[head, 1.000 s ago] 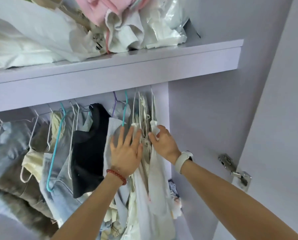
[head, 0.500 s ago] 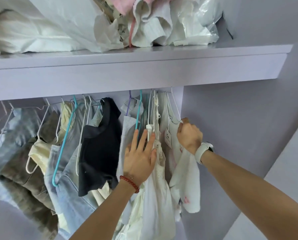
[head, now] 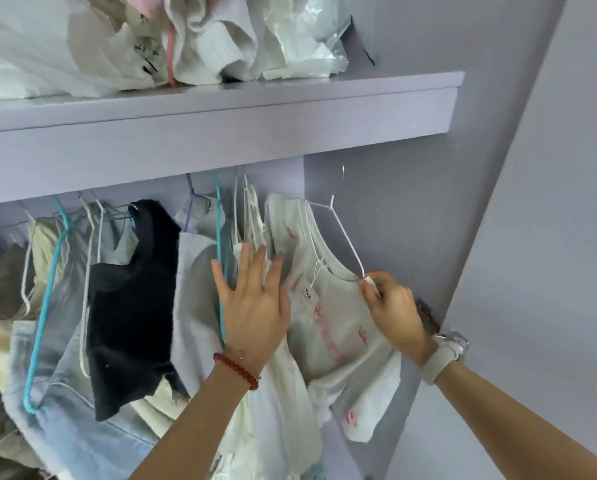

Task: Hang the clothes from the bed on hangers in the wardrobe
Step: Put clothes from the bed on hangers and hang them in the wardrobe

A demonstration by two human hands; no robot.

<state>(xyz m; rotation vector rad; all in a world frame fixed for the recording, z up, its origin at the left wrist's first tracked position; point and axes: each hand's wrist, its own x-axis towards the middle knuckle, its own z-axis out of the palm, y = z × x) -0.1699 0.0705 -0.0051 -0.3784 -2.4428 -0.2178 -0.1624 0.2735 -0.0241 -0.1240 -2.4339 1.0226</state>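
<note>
One white top [head: 328,327] on hanger [head: 345,237], two hands touching.

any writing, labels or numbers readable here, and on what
Nothing can be read for certain.
Paper hang tag on the white garment held by the right hand: a small dark mark, too blurred to read.
Neck label on the same garment: too small to read.
White fabric with dark print on the shelf: unreadable.
</note>
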